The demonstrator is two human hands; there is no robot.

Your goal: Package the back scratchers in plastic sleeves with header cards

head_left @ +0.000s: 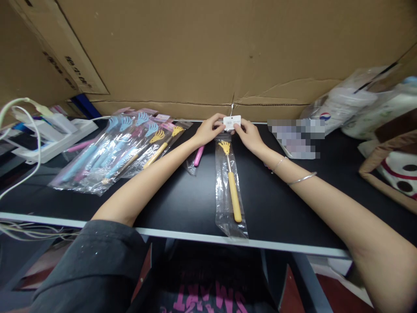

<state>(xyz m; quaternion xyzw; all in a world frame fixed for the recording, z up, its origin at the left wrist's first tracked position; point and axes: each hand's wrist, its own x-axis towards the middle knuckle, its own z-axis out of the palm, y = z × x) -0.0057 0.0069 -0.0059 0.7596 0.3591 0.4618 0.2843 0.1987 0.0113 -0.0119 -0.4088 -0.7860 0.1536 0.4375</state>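
A yellow back scratcher (233, 191) with a hand-shaped head lies in a clear plastic bag (222, 208) on the black table, its handle toward me. At the bag's top end is a small white label card (232, 122) with a hole in it. My left hand (211, 129) pinches the card's left side, and my right hand (249, 134) has its fingers closed on the right side. Just below my left hand, a pink handle (199, 155) in plastic shows; its other end is hidden.
Several bagged blue and yellow back scratchers (124, 141) are piled at the left, near a white power strip (55, 139) with cables. At the right are a blurred-out flat item (295, 139), a bagged cup (345, 104) and a dog-face bag (400, 171). Cardboard (208, 52) walls the back.
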